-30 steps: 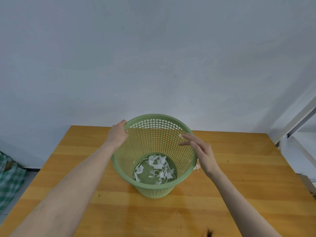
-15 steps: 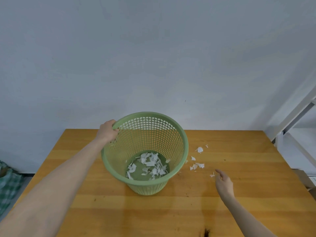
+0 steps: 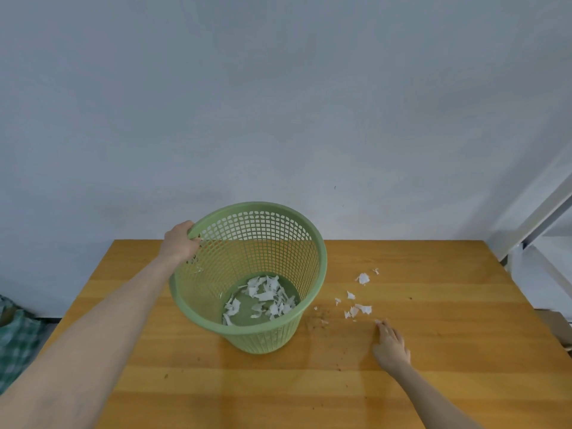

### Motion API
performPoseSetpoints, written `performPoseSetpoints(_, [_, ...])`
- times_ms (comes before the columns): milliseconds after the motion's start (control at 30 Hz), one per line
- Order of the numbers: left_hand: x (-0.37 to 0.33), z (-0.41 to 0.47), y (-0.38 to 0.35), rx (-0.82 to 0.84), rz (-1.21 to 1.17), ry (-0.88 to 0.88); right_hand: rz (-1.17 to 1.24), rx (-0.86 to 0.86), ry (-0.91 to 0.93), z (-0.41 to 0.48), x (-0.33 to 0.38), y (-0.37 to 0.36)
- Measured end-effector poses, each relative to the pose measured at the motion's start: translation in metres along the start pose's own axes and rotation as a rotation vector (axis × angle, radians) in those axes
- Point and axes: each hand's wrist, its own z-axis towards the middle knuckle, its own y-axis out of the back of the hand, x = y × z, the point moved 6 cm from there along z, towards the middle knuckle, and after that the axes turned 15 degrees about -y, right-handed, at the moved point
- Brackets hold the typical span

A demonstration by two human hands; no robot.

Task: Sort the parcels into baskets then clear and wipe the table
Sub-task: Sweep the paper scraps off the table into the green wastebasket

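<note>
Fingers (image 3: 188, 228) of our left hand (image 3: 179, 244) curl over the far-left rim of the green basket (image 3: 322, 258) and grip it. The fingers (image 3: 383, 329) of our right hand (image 3: 391, 346) lie straight and relaxed on the worktop (image 3: 448, 320), holding nothing. Their tips reach the nearest of the loose paper scraps (image 3: 362, 308).

From the head view we see the basket standing mid-worktop, with white torn paper (image 3: 266, 297) on its bottom. The loose scraps lie scattered just right of it. At the far left edge we make out a green checked cloth (image 3: 15, 339), below the worktop.
</note>
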Motion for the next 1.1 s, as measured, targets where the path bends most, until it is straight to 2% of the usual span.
performPoseSetpoints(167, [0.003, -0.002, -0.001, -0.008, -0.01, -0.002, 0.093, 0.073, 0.108, 0.008, 0.035, 0.003])
performPoseSetpoints(300, [0.005, -0.003, -0.003, -0.017, -0.014, -0.011, 0.076, -0.065, 0.115, 0.015, 0.041, 0.016])
performPoseSetpoints(533, [0.006, -0.003, -0.003, -0.023, -0.023, -0.019, -0.28, 0.049, 0.276, 0.014, 0.062, 0.002])
performPoseSetpoints(633, [0.006, -0.003, -0.003, -0.02, -0.017, -0.015, -0.423, 0.053, 0.288, 0.014, 0.068, -0.002])
performPoseSetpoints(867, [0.009, -0.002, -0.005, -0.023, -0.032, -0.009, -0.579, -0.079, 0.324, 0.005, 0.056, -0.006])
performPoseSetpoints(967, [0.01, -0.002, -0.005, -0.027, -0.04, -0.007, -0.457, -0.086, 0.298, -0.004, 0.043, -0.006])
performPoseSetpoints(1100, [0.008, -0.003, -0.005, -0.027, -0.023, -0.005, 0.044, -0.072, 0.241, -0.011, 0.048, 0.026])
